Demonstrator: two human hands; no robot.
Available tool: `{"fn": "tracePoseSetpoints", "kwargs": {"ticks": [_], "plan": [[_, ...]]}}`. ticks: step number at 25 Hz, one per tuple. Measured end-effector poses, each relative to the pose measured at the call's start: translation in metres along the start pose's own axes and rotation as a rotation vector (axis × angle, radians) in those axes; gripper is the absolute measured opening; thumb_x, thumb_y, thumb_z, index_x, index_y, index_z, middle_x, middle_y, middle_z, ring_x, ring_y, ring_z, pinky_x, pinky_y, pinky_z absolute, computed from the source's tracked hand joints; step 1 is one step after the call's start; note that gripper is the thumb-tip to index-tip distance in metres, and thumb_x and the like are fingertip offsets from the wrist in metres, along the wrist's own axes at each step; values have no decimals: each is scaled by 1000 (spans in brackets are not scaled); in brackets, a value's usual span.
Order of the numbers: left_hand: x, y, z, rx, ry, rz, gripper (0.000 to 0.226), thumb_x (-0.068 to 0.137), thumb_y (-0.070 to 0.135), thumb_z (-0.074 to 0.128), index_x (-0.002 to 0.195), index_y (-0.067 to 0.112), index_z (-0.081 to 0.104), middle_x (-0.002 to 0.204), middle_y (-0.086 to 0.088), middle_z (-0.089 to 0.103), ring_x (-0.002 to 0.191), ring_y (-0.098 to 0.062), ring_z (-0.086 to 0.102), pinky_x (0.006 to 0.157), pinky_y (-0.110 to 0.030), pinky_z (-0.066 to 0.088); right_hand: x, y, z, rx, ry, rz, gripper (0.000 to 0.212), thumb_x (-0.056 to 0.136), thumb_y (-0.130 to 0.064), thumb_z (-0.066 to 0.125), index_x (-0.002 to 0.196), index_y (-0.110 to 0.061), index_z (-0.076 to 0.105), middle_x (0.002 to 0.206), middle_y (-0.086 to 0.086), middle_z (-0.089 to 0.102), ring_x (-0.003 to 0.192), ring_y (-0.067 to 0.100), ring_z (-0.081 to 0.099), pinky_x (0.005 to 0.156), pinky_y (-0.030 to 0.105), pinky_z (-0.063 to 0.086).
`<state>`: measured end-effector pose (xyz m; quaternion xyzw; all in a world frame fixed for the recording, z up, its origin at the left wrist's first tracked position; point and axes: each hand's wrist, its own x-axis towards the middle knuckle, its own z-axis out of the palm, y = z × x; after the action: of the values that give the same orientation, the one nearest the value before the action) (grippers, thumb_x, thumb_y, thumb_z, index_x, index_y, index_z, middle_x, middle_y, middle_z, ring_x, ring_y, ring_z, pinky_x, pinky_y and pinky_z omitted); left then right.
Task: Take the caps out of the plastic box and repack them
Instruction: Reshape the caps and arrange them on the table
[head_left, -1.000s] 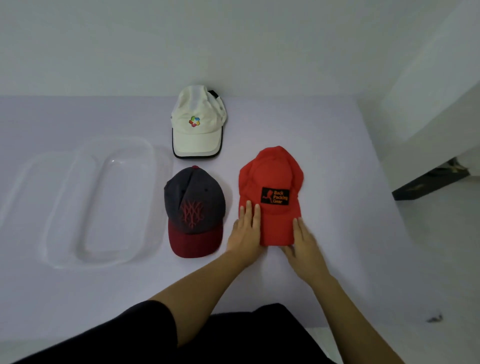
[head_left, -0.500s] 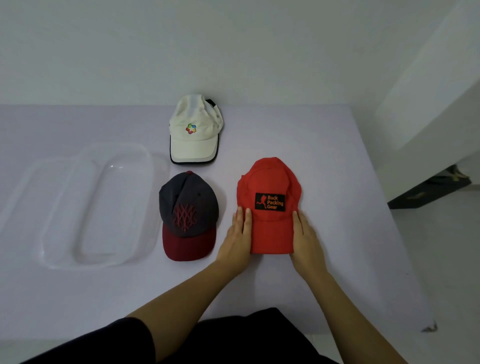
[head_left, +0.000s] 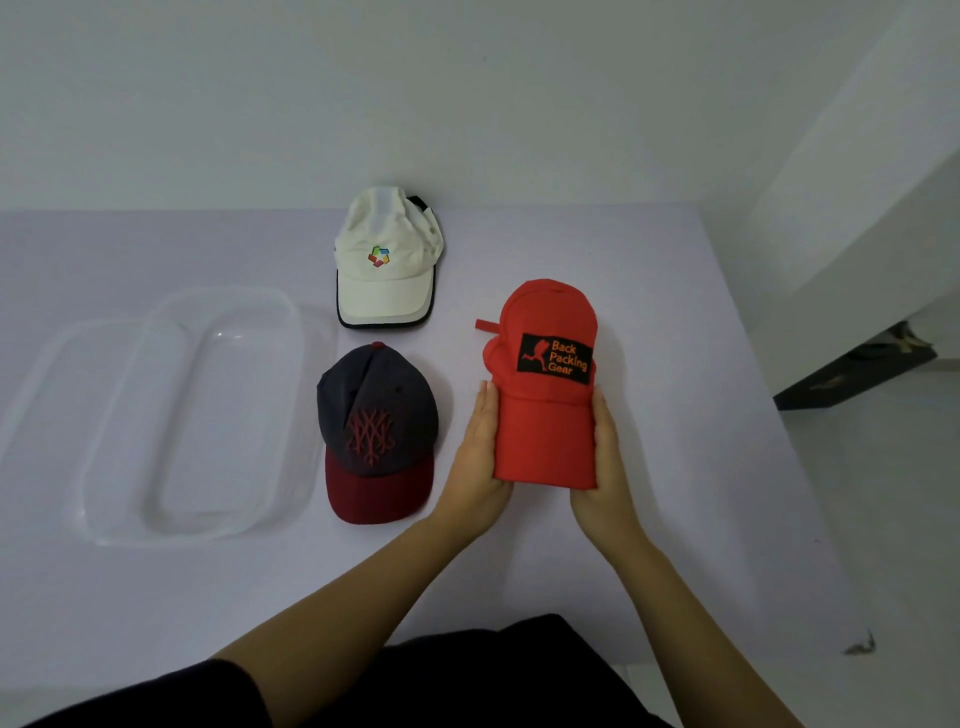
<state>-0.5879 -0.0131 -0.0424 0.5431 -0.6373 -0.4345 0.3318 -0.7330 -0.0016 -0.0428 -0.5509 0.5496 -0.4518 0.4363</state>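
Note:
A red cap (head_left: 545, 415) with a black "Back Packing Gear" patch is raised a little off the white table (head_left: 691, 332), its crown tipped away from me. My left hand (head_left: 480, 457) grips the left side of its brim and my right hand (head_left: 608, 478) grips the right side, bending the brim between them. To the left, a grey cap with a maroon brim (head_left: 376, 431) lies flat. Behind it lies a white cap (head_left: 387, 260) with a coloured logo. The clear plastic box (head_left: 119, 415) stands at the left with nothing inside it.
A second clear plastic piece (head_left: 36, 395), perhaps the lid, lies by the box's left side. The table ends at the right, where the floor and a dark object (head_left: 857, 371) show. A white wall runs behind the table.
The red cap has come up off the table and tilted, its back strap now sticking out on the left. Both hands moved from resting beside the brim to gripping its sides.

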Motion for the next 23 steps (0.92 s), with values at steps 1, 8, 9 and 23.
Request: {"fn": "tracePoseSetpoints", "kwargs": {"ticks": [1,8,9,23], "plan": [[-2,6,2,-86,25,-18,65,98,15,41,146,24,-2,151,11,25,134,13,28,111,-12,26,-1,-8,3,52,1,19,62,93,-13,45,145,-18,11,145,-17,24,129,-13,33,100,8,35],[-4,26,-5,-205,83,-47,67,90,25,43,147,28,9,146,8,32,125,15,40,102,-9,36,-2,-32,15,27,35,-45,45,100,3,28,138,-20,23,127,-30,47,107,-21,50,82,3,44],[-3,25,-12,-131,72,-7,68,90,26,45,146,30,6,151,4,29,134,2,37,108,-19,35,0,-30,7,-7,41,-67,42,101,-3,29,139,-22,22,130,-31,48,115,-16,47,90,7,43],[-8,40,-19,-34,30,37,71,88,41,37,144,46,-8,161,-6,7,147,-27,13,115,-53,26,-2,-45,21,120,46,-104,58,98,1,36,147,-19,13,150,-4,22,134,-5,32,99,10,38]]}}
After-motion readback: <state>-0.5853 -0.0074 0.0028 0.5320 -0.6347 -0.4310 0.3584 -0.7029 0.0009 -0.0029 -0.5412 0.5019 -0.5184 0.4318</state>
